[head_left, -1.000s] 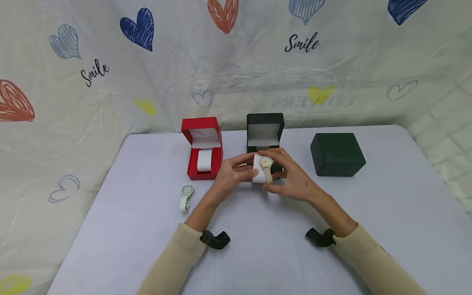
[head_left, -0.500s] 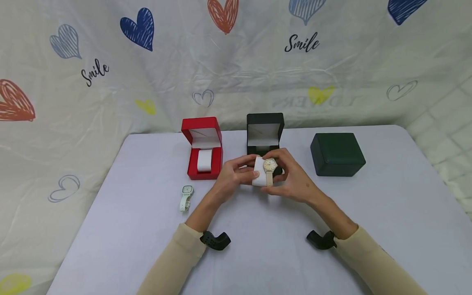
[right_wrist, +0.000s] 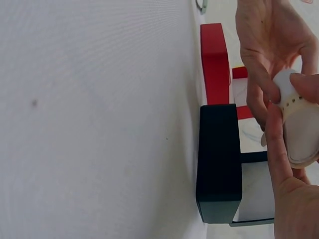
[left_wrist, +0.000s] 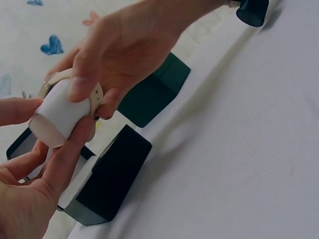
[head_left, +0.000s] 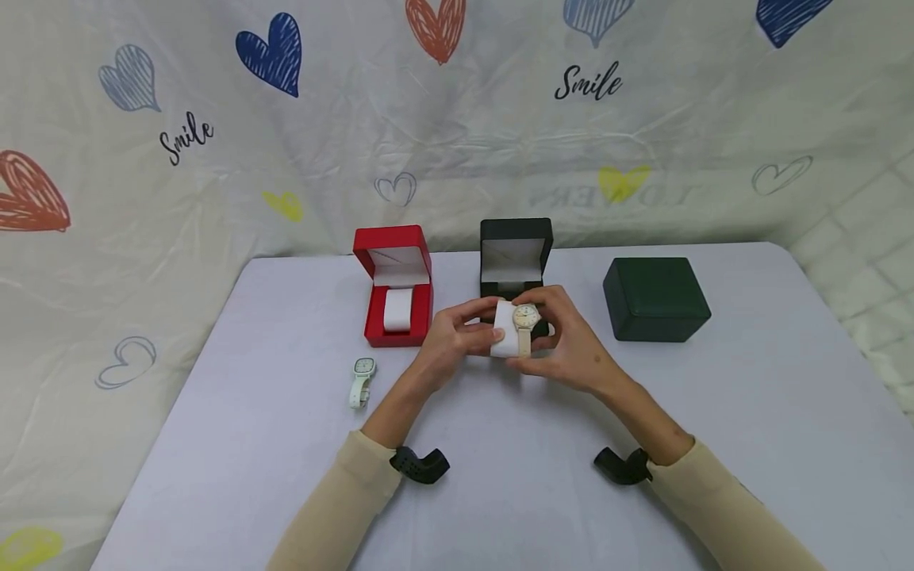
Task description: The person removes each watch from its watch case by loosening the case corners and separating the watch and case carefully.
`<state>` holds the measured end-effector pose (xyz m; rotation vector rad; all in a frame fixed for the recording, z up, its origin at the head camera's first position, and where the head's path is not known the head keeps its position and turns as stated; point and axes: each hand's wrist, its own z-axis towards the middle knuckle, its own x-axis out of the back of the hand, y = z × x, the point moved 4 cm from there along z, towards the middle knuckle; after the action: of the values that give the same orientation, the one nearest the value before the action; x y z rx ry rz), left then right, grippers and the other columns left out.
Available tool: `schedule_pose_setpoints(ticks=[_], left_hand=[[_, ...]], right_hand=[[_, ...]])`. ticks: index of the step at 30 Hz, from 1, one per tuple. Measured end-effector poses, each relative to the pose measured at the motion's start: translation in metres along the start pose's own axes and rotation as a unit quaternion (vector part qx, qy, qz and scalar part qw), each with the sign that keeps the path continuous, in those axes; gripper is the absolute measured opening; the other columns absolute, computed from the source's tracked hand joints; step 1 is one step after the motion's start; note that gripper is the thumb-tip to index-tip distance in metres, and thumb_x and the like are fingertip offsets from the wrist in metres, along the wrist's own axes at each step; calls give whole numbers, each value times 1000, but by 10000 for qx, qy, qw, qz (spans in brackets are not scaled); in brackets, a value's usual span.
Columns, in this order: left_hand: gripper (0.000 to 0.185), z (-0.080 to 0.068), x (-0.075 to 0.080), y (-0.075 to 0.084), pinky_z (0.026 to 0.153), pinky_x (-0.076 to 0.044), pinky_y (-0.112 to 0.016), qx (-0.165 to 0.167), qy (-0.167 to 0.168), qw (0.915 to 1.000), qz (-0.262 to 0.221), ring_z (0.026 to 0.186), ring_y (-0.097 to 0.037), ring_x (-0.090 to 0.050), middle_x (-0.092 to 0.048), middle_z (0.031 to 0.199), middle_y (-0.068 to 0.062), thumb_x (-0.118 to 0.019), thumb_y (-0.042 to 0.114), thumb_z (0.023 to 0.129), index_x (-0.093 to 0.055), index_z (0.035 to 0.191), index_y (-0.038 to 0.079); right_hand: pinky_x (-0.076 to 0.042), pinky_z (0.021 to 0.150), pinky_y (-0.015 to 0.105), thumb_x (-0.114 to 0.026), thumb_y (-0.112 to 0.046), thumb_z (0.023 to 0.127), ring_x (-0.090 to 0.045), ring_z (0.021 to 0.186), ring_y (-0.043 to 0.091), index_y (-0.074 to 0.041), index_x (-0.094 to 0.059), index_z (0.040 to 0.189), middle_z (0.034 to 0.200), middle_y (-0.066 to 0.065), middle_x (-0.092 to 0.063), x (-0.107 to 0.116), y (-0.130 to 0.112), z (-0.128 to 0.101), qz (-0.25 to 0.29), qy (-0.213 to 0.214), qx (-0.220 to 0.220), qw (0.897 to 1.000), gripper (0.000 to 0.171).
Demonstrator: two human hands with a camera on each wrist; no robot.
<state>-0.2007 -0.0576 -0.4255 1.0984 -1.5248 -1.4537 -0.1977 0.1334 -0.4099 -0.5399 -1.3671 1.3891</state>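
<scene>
In the head view, a cream-strapped watch (head_left: 526, 317) is wrapped round a white watch cushion (head_left: 505, 329), held up in front of the open black box (head_left: 516, 230). My left hand (head_left: 451, 341) pinches the cushion's left end between thumb and fingers. From the other side, my right hand (head_left: 571, 342) grips the watch and cushion at top and bottom. The left wrist view shows the strap holes beside the right thumb (left_wrist: 82, 87) and the cushion's bare end (left_wrist: 47, 130). Strap holes also show in the right wrist view, where the dial is hidden.
An open red box (head_left: 396, 341) with a white cushion (head_left: 397, 309) stands left of the black box. A pale green watch (head_left: 362, 381) lies in front of it. At the right sits a closed dark green box (head_left: 655, 300). Behind the white table (head_left: 500, 492) hangs a heart-printed sheet (head_left: 471, 143).
The watch has shifted slightly to the right on the cushion and stands straighter. Both hands keep their hold, and the boxes and pale green watch stay in place.
</scene>
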Motion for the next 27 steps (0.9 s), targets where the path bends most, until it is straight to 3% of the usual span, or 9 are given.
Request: schedule_pose_setpoints(ticks=[8, 14, 17, 22, 27], left_hand=[[59, 0, 8, -2, 87, -63, -27, -65, 370, 9984, -426, 116, -20, -62, -53, 146, -14, -66, 12, 95, -51, 153, 9], [58, 2, 9, -1, 89, -64, -28, -129, 307, 9987, -390, 107, -18, -68, -52, 146, -16, -66, 13, 96, -52, 152, 10], [58, 2, 8, 0, 89, -63, -28, -140, 304, 9990, -302, 110, -18, -68, -52, 147, -15, -66, 15, 97, -51, 153, 10], [57, 3, 5, -2, 88, -63, -28, -149, 328, 9990, -277, 111, -19, -68, -54, 147, -14, -66, 15, 97, -52, 152, 11], [57, 5, 1, -3, 90, -63, -30, -157, 357, 9989, -242, 114, -21, -69, -54, 147, -13, -67, 14, 97, -53, 152, 13]], right_hand=[[-63, 82, 22, -91, -3, 77, -56, 116, 30, -6, -55, 140, 136, 21, -43, 12, 7, -1, -87, 372, -284, 9989, 73], [-61, 90, 20, -87, -3, 82, -54, 117, 29, -14, -48, 152, 139, 22, -40, 14, 8, -2, 121, 128, -421, 9990, 80], [-61, 88, 18, -82, 3, 85, -53, 116, 28, -11, -43, 153, 142, 23, -36, 14, 7, 1, 433, 34, -403, 9982, 80], [-60, 85, 17, -72, 4, 93, -54, 113, 24, -5, -39, 152, 139, 26, -36, 16, 6, 4, 639, -26, -499, 9967, 69], [-58, 88, 16, -71, -6, 97, -55, 122, 32, -8, -41, 151, 141, 22, -42, 18, 5, 4, 461, 21, -805, 9957, 62]])
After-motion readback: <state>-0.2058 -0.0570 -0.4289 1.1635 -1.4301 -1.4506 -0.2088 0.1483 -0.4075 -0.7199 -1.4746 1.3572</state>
